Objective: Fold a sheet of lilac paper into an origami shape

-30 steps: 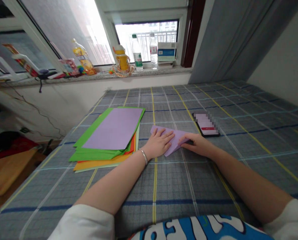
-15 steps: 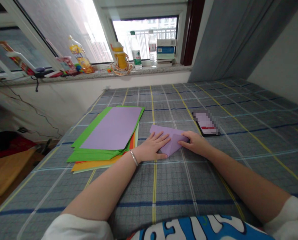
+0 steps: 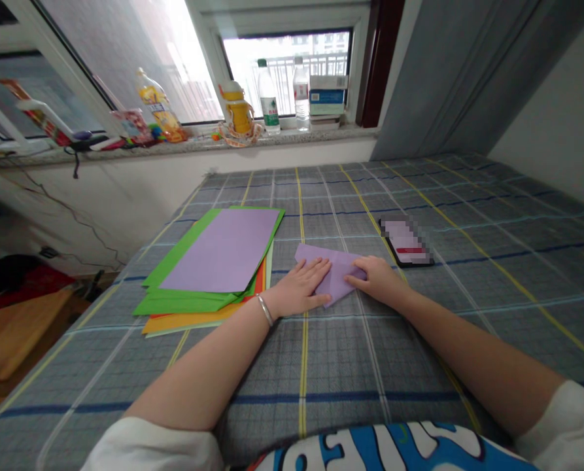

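A folded piece of purple paper (image 3: 339, 269) lies on the plaid cloth in front of me. My left hand (image 3: 299, 288) rests flat on its left part, fingers stretched toward the middle. At the right edge, my right hand (image 3: 376, 280) pinches the paper between thumb and fingers. Part of the paper is hidden under both hands. To the left is a stack of coloured sheets, with a purple sheet (image 3: 223, 248) on top and green sheets (image 3: 188, 303) beneath it.
A phone (image 3: 406, 243) with a blurred screen lies beyond my right hand. Along the windowsill stand a yellow drinking bottle (image 3: 239, 114), clear plastic bottles (image 3: 269, 104) and stacked boxes (image 3: 327, 98). The plaid cloth (image 3: 331, 366) covers the surface.
My left fingers have drawn closer together on the paper. My right hand has shifted slightly left along the paper's right edge. The view has moved a little.
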A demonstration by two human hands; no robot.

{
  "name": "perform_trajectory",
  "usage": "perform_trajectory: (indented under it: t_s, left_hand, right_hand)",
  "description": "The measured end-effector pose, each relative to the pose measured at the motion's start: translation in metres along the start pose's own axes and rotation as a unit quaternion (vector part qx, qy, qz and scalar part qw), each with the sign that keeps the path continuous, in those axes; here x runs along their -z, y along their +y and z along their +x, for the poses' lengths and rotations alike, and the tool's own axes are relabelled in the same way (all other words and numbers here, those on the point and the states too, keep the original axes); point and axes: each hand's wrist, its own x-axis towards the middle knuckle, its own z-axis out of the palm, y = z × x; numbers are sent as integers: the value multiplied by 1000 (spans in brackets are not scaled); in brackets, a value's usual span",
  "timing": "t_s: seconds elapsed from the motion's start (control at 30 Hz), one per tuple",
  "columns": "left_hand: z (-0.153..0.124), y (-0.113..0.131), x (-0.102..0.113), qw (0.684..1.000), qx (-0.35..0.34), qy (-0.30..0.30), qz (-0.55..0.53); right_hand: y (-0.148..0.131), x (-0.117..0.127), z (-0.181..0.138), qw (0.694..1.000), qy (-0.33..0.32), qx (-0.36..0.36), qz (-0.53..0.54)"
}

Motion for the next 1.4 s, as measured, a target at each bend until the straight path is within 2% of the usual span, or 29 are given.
perform_trajectory:
  t_s: [0.3, 0.93, 1.27, 1.4]
  left_hand:
    - [1, 2, 0, 1000, 11, -13, 7]
    - [2, 5, 6, 998, 27, -52, -22]
    - [1, 2, 12, 995, 19, -63, -71]
    - [2, 3, 14, 993, 32, -85, -80]
  right_hand:
    - [-4, 1, 1, 998, -23, -1, -59]
    - [-12, 7, 1, 996, -45, -21, -75]
    - [-12, 6, 2, 995, -53, -31, -75]
    - [-12, 6, 2, 995, -55, -32, -71]
